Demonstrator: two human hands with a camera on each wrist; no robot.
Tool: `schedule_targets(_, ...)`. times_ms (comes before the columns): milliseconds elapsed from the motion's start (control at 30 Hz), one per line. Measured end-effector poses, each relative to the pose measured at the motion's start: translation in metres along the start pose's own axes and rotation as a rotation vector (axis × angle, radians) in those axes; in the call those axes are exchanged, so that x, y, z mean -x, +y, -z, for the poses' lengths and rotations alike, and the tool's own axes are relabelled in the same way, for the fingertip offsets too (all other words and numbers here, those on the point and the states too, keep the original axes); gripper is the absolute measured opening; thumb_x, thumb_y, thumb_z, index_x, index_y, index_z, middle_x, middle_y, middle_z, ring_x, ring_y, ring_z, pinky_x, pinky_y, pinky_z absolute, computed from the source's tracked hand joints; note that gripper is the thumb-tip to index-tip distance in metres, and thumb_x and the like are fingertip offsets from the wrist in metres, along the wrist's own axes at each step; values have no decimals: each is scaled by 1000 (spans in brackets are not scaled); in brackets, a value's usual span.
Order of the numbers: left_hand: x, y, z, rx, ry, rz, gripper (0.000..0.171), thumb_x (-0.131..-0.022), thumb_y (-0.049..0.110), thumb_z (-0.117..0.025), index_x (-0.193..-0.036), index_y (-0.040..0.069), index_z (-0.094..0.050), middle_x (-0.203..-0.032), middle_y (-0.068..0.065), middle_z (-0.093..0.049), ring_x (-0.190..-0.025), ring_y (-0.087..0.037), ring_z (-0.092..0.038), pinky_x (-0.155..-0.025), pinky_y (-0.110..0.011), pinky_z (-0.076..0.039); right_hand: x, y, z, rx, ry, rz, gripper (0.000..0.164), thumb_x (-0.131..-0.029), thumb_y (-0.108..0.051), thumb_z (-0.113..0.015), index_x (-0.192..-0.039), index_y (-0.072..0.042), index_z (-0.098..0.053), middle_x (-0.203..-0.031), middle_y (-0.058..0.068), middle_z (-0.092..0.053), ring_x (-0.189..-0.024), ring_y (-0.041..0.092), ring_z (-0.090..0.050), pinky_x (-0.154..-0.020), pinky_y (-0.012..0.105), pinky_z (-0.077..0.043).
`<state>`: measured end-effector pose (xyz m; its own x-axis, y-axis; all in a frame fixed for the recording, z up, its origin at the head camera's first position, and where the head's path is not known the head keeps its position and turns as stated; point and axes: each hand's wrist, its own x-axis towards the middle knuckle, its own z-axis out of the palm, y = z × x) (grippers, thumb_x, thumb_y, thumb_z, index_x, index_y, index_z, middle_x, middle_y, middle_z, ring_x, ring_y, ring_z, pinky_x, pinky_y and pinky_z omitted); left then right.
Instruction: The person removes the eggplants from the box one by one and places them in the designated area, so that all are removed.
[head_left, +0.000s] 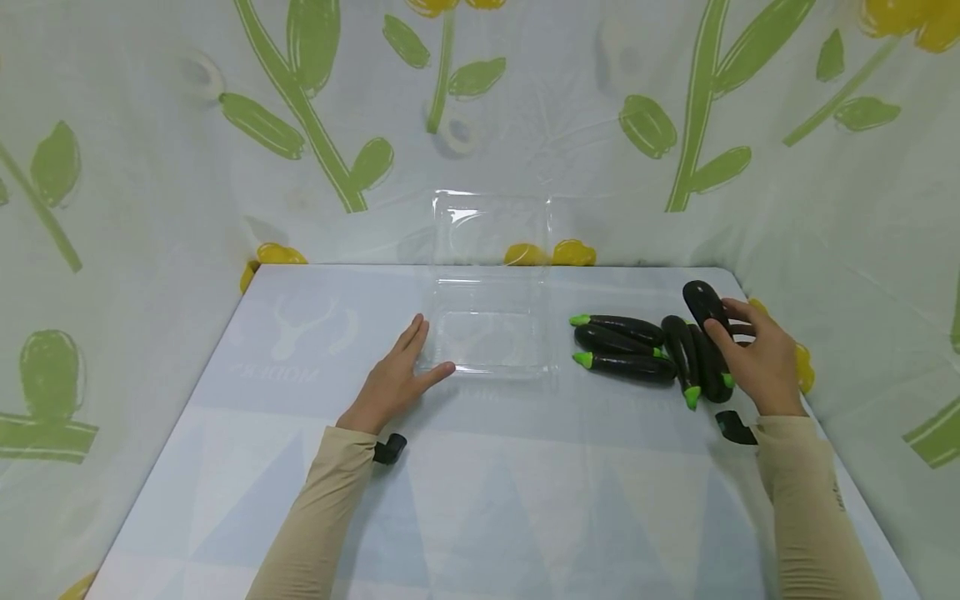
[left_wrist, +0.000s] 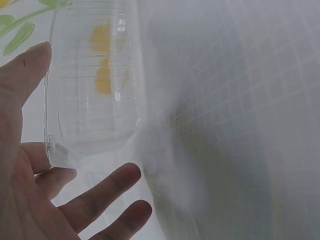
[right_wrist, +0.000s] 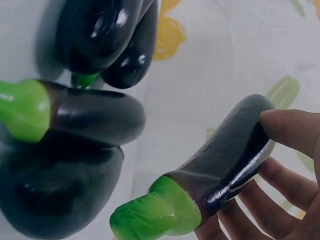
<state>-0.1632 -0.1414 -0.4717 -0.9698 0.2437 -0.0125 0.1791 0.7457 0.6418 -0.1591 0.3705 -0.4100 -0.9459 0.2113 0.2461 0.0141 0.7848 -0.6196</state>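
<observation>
My right hand (head_left: pixel 767 360) pinches a dark purple eggplant (head_left: pixel 703 302) between thumb and fingers, above the right end of the pile. In the right wrist view, that eggplant (right_wrist: pixel 225 155) tilts with its green stem end toward the lower left. Beside and below it lie several more eggplants (head_left: pixel 626 367) with bright green stem ends. At the table's middle stands a clear plastic clamshell box (head_left: pixel 495 371), its lid raised at the back. My left hand (head_left: pixel 392 379) rests at the box's front left corner, fingers extended; in the left wrist view its thumb touches the box edge (left_wrist: pixel 47 110).
A pale blue and white patterned table (head_left: pixel 480 500) carries everything. Behind it and at both sides hangs a light curtain (head_left: pixel 555 108) printed with green leaves and yellow flowers. Each wrist wears a small black camera (head_left: pixel 390 450).
</observation>
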Motion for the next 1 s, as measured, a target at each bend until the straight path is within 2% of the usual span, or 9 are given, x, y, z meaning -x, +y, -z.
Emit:
schedule_targets(167,0,0,0,-3,-8,5,102,-92,73,-53,-164,12,-13,-170,7,-2,-154,-24,-15,-120,-52,-25,2,6,2,12,-11,-40,66,-98,-49,-62,-150,-11,-50,-140,20,-58,-121,39,-57,-74,6,-39)
schedule_targets(433,1,1,0,9,-3,3,98,-94,67,-57,-164,12,-14,-170,6,-2,-155,-23,-14,-120,-52,-25,6,18,4,15,2,-21,63,-99,-44,-64,-147,-5,-53,-135,27,-59,-113,46,-60,-65,0,-33)
schedule_targets(667,1,0,0,9,-5,1,101,-93,70,-55,-164,12,-14,-170,6,-2,-155,-23,-14,-120,-51,-24,3,32,4,30,57,17,54,-99,-34,-67,-140,0,-58,-129,27,-63,-109,46,-62,-64,7,-36)
schedule_targets(800,1,0,0,15,-3,-4,100,-93,70,-55,-164,12,-14,-170,6,-2,-155,-24,-14,-120,-52,-24,2,39,5,40,61,9,53,-99,-32,-67,-139,1,-58,-127,29,-64,-108,46,-62,-63,11,-37)
schedule_targets(1000,1,1,0,17,-3,-2,100,-93,70,-55,-164,12,-14,-170,7,-2,-155,-23,-14,-121,-51,-24,-1,48,4,40,46,-24,54,-99,-33,-66,-139,3,-57,-125,33,-63,-109,48,-62,-62,6,-35)
